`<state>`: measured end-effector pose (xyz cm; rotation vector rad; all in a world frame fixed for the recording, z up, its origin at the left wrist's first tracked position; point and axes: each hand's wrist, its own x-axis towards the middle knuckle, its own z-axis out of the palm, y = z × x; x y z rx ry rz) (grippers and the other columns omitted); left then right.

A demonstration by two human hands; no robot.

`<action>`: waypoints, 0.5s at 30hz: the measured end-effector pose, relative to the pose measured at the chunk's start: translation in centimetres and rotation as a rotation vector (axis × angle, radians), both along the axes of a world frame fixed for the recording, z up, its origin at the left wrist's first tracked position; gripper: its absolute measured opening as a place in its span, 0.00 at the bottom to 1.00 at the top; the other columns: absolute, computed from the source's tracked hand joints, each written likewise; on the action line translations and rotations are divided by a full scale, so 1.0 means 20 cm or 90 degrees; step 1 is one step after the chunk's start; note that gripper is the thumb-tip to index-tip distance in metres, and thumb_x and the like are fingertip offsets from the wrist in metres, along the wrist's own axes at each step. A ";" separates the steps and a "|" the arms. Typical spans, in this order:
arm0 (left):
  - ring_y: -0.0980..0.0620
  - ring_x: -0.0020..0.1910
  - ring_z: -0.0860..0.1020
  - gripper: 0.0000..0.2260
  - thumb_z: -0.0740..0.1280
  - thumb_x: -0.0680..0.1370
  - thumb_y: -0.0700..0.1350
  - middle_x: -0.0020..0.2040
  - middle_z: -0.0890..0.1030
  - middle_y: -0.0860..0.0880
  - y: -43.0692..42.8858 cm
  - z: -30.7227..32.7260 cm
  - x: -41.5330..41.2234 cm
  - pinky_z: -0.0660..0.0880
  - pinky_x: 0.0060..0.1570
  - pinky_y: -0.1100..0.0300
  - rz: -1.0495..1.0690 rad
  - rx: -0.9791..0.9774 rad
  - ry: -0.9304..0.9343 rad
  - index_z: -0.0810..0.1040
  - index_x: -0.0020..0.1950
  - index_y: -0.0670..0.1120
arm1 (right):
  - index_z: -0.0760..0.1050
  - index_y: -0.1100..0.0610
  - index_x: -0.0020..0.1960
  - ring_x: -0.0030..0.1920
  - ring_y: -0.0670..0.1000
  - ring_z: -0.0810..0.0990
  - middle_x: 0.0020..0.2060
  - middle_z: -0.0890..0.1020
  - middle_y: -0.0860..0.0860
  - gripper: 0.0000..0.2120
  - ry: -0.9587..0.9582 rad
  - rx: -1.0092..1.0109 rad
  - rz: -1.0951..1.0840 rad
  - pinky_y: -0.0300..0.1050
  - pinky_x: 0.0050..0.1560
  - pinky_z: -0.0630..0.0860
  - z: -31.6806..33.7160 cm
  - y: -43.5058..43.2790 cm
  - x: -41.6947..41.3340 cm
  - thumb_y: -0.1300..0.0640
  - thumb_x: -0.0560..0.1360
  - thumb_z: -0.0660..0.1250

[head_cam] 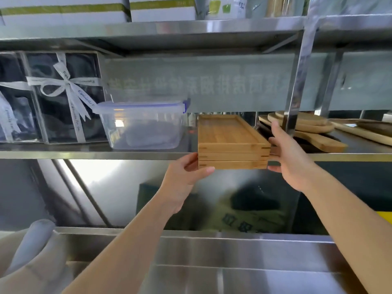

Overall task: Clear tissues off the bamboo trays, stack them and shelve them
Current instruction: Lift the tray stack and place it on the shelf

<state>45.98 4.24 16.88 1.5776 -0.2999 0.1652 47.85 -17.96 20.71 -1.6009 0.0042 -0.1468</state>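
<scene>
My left hand (184,172) gripped near left corner of bamboo trays (231,143); right hand (289,158) pressed right side. I saw stack half on steel shelf (84,154), near end poking off edge. Clear tub (144,126) left of stack, wooden boards (305,126) right.

Left arm: bare forearm rises from the lower left of the view, reaching up and forward, wrist nearly straight.
Left hand (182,177): palm faces right, thumb hooked under the near left corner of the stack of light-brown rectangular bamboo trays (231,143), fingers curled against its left side.
Right arm: bare forearm comes in from the lower right edge, angled up and to the left, wrist slightly bent back.
Right hand (290,158): palm faces left, pressed flat against the stack's right side, index finger stretched forward along the edge, thumb tucked beneath the near right corner.
Grip: both hands clamp the stack between them, level.
</scene>
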 end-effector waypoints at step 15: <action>0.49 0.64 0.73 0.17 0.64 0.76 0.56 0.59 0.81 0.52 -0.05 -0.03 0.11 0.64 0.70 0.46 0.277 0.269 -0.054 0.79 0.62 0.51 | 0.67 0.52 0.67 0.68 0.46 0.63 0.60 0.76 0.44 0.16 -0.188 -0.536 0.026 0.46 0.74 0.43 -0.12 0.02 -0.03 0.56 0.81 0.53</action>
